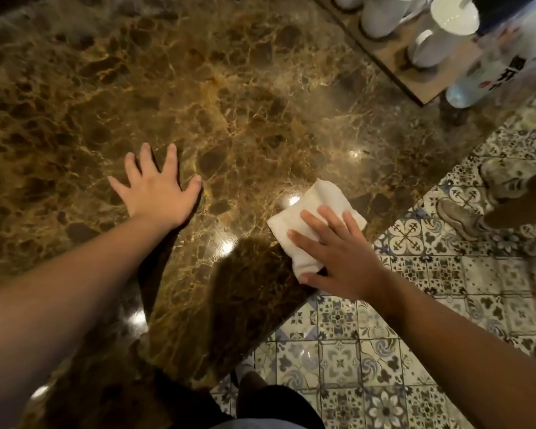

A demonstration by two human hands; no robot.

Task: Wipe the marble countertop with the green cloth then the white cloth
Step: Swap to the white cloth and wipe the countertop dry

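The brown marble countertop (pixel 229 88) fills most of the view, glossy with light spots. A folded white cloth (pixel 310 212) lies on it close to the right edge. My right hand (pixel 338 255) presses flat on the cloth's near half, fingers spread, thumb along its lower end. My left hand (pixel 158 187) rests palm down on bare marble to the left, fingers apart, holding nothing. No green cloth is in view.
At the far right corner stands a wooden tray (pixel 396 66) with white cups (pixel 433 48), and a clear plastic bottle (pixel 489 72) beside it. The countertop edge runs diagonally; beyond it is patterned tile floor (pixel 415 335). Another person's shoes (pixel 464 212) stand there.
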